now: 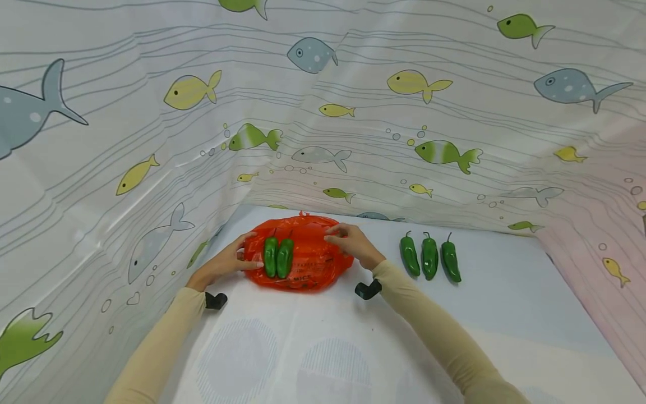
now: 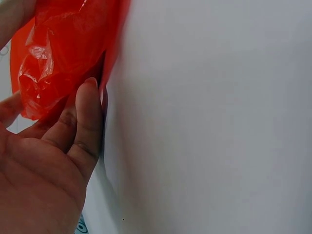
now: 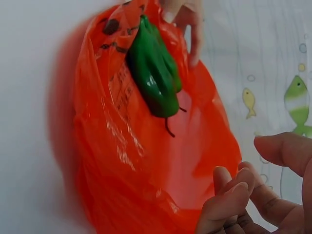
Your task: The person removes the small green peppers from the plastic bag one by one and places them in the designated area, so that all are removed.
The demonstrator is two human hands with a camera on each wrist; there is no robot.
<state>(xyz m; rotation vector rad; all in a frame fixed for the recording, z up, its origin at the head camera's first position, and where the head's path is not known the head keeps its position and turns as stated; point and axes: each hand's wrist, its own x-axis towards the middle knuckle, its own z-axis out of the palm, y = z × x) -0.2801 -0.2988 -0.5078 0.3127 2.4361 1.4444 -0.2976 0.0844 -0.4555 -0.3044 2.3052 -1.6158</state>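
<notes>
A red plastic bag (image 1: 308, 252) lies spread open on the table, dark lettering on its inside. Two green chili peppers (image 1: 277, 257) rest side by side in its left part, stems pointing away from me. My left hand (image 1: 232, 259) is at the bag's left edge, its thumb reaching over the rim toward the peppers. In the left wrist view, its extended fingers (image 2: 89, 117) lie against the outside of the bag. My right hand (image 1: 353, 244) is at the opposite rim; in the right wrist view, its fingertips (image 3: 224, 178) are right at the plastic, thumb held apart, fingers loosely bent.
Three more green peppers (image 1: 430, 257) lie in a row on the white table (image 1: 504, 292), right of the bag. A fish-patterned curtain (image 1: 363, 129) hangs behind and along both sides. Each wrist wears a black camera mount (image 1: 368, 289).
</notes>
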